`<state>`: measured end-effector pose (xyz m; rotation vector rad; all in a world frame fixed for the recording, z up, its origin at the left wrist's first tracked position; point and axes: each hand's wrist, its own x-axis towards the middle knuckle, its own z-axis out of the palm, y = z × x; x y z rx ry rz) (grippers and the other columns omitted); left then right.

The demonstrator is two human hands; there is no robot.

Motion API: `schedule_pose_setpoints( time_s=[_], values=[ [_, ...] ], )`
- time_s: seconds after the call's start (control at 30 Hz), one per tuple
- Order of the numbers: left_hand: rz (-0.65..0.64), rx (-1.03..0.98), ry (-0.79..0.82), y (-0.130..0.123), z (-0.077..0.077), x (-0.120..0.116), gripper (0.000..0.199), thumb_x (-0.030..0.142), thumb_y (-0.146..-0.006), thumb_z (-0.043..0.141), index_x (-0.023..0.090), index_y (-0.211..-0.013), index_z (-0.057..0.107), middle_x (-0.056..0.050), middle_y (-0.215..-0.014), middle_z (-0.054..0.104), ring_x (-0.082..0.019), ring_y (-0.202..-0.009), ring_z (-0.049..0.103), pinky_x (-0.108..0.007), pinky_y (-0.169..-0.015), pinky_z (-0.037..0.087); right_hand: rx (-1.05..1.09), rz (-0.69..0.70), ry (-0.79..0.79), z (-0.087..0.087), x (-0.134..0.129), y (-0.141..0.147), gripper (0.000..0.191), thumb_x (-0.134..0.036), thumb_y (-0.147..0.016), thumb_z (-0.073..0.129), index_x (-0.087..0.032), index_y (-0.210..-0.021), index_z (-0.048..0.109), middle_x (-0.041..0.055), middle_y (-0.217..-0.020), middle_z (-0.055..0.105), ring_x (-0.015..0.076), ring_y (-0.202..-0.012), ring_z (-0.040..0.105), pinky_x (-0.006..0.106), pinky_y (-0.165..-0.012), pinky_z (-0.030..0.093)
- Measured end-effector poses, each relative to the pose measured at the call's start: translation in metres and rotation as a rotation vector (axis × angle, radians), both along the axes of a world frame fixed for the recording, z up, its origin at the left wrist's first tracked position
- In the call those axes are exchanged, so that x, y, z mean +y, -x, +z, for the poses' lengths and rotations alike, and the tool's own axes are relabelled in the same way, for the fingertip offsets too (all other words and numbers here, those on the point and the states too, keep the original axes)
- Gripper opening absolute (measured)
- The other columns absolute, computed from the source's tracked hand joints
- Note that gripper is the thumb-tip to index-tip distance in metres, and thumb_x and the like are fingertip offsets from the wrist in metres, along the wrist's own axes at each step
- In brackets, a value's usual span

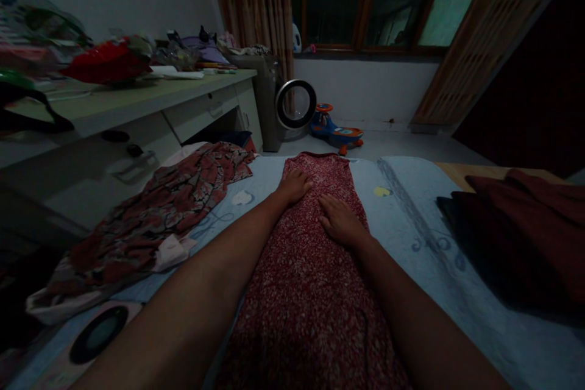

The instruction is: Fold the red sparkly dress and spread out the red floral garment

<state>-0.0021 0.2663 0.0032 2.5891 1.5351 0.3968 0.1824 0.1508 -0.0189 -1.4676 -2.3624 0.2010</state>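
A long red speckled dress (315, 274) lies stretched out on a light blue bedsheet (397, 213), its neck end pointing away from me. My left hand (295, 187) rests flat on the upper left part of the dress, fingers extended. Lower down and to the right, my right hand (340, 219) lies palm down on the cloth with its fingers stretched out. Neither hand grips the fabric. A thin dark cord or strap (364, 335) shows on the lower right of the dress.
A crumpled patterned garment (183, 201) lies at left, folded dark red clothes (539, 225) at right. Beyond the bed are a washing machine with its round door (296, 103) open and a blue ride-on toy (336, 131). A cluttered desk (150, 100) runs along the left.
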Motion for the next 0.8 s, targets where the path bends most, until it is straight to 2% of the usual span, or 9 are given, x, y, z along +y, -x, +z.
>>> schedule_pose_setpoints(
  time_s=[0.07, 0.17, 0.27, 0.37, 0.47, 0.57, 0.63, 0.8],
  values=[
    [0.001, -0.054, -0.031, -0.008, 0.005, -0.014, 0.038, 0.033, -0.098, 0.041, 0.017, -0.130, 0.054, -0.011, -0.141, 0.053, -0.026, -0.134, 0.045, -0.045, -0.114, 0.033, 0.077, -0.011, -0.024, 0.000, 0.002, -0.003, 0.063, -0.028, -0.089, 0.049, -0.010, -0.148, 0.039, 0.0168, -0.153, 0.042, 0.0281, -0.143, 0.037, 0.047, -0.119, 0.029],
    [-0.099, -0.118, -0.047, -0.019, 0.006, -0.046, 0.036, 0.024, -0.096, 0.041, 0.015, -0.128, 0.055, -0.012, -0.140, 0.055, -0.023, -0.132, 0.048, -0.038, -0.114, 0.035, 0.184, -0.100, -0.088, 0.004, 0.006, -0.009, 0.058, -0.022, -0.088, 0.043, -0.011, -0.145, 0.042, 0.0153, -0.148, 0.049, 0.0256, -0.135, 0.046, 0.042, -0.115, 0.035],
    [-0.226, -0.073, -0.019, -0.025, 0.000, -0.075, 0.040, 0.031, -0.098, 0.041, 0.015, -0.132, 0.054, -0.012, -0.144, 0.053, -0.024, -0.135, 0.046, -0.041, -0.116, 0.032, 0.139, -0.215, -0.105, 0.008, 0.009, -0.018, 0.049, -0.015, -0.087, 0.039, -0.012, -0.135, 0.050, 0.0151, -0.136, 0.059, 0.0252, -0.124, 0.055, 0.040, -0.110, 0.039],
    [-0.255, 0.005, 0.020, -0.025, -0.010, -0.086, 0.053, 0.042, -0.098, 0.042, 0.015, -0.143, 0.045, -0.013, -0.153, 0.044, -0.027, -0.143, 0.037, -0.047, -0.120, 0.024, 0.004, -0.268, -0.048, 0.009, 0.009, -0.026, 0.044, -0.016, -0.089, 0.041, -0.011, -0.131, 0.052, 0.0166, -0.137, 0.058, 0.0273, -0.126, 0.053, 0.041, -0.108, 0.037],
    [-0.251, 0.027, 0.013, -0.023, -0.014, -0.087, 0.055, 0.044, -0.099, 0.041, 0.016, -0.146, 0.041, -0.013, -0.157, 0.039, -0.026, -0.145, 0.033, -0.047, -0.120, 0.023, -0.056, -0.321, -0.021, 0.006, 0.008, -0.033, 0.042, -0.026, -0.095, 0.043, -0.011, -0.133, 0.051, 0.0182, -0.144, 0.052, 0.0285, -0.133, 0.046, 0.042, -0.109, 0.035],
    [-0.219, -0.002, -0.056, -0.021, -0.008, -0.096, 0.052, 0.042, -0.100, 0.041, 0.017, -0.144, 0.043, -0.013, -0.157, 0.038, -0.026, -0.147, 0.031, -0.047, -0.121, 0.021, -0.041, -0.380, -0.026, 0.003, 0.009, -0.040, 0.043, -0.031, -0.095, 0.045, -0.010, -0.133, 0.051, 0.0197, -0.145, 0.050, 0.0281, -0.133, 0.046, 0.040, -0.108, 0.035],
    [-0.205, -0.023, -0.094, -0.016, -0.001, -0.113, 0.050, 0.039, -0.099, 0.043, 0.018, -0.144, 0.043, -0.012, -0.157, 0.038, -0.026, -0.147, 0.030, -0.048, -0.121, 0.021, -0.011, -0.396, -0.037, 0.003, 0.010, -0.042, 0.042, -0.030, -0.094, 0.046, -0.010, -0.130, 0.052, 0.0193, -0.141, 0.054, 0.0273, -0.129, 0.049, 0.038, -0.107, 0.036],
    [-0.303, -0.032, -0.075, 0.007, 0.020, -0.184, 0.042, 0.032, -0.094, 0.055, 0.020, -0.133, 0.052, -0.011, -0.149, 0.046, -0.026, -0.139, 0.039, -0.047, -0.117, 0.030, 0.076, -0.383, -0.072, 0.013, 0.004, -0.042, 0.036, -0.023, -0.088, 0.050, -0.013, -0.122, 0.057, 0.0156, -0.126, 0.063, 0.0255, -0.117, 0.054, 0.036, -0.102, 0.040]
  ],
)
